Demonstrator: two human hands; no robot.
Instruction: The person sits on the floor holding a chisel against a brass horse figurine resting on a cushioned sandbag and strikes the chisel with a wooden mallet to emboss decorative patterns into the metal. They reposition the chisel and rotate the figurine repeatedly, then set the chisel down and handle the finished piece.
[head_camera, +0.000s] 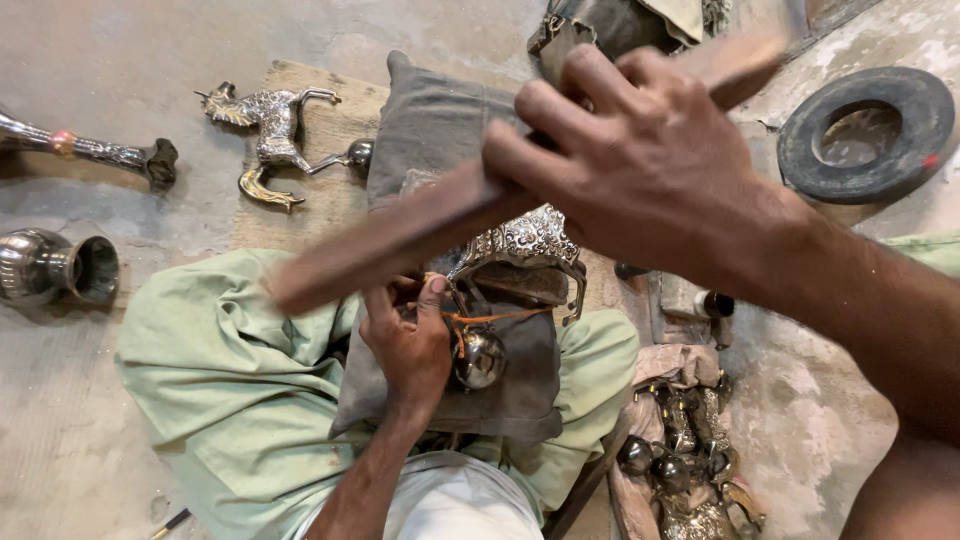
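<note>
My right hand (640, 160) is raised close to the camera, shut on a long flat wooden stick (400, 235) that slants down to the left and looks blurred. Below it, my left hand (410, 340) grips an ornate embossed silver metal piece (525, 240) from the left side, holding it on a grey cloth pad (510, 395) on my lap. A round metal ball (480, 358) hangs from the piece beside an orange cord. The stick hides part of the metal piece.
A silver horse figurine (270, 125) lies on a mat at the back left, beside a grey cushion (430, 120). A metal vase (55, 265) and a metal stem (90, 150) lie at the left. There is a black ring (865, 130) at the right and several metal pieces (680, 460) at the lower right.
</note>
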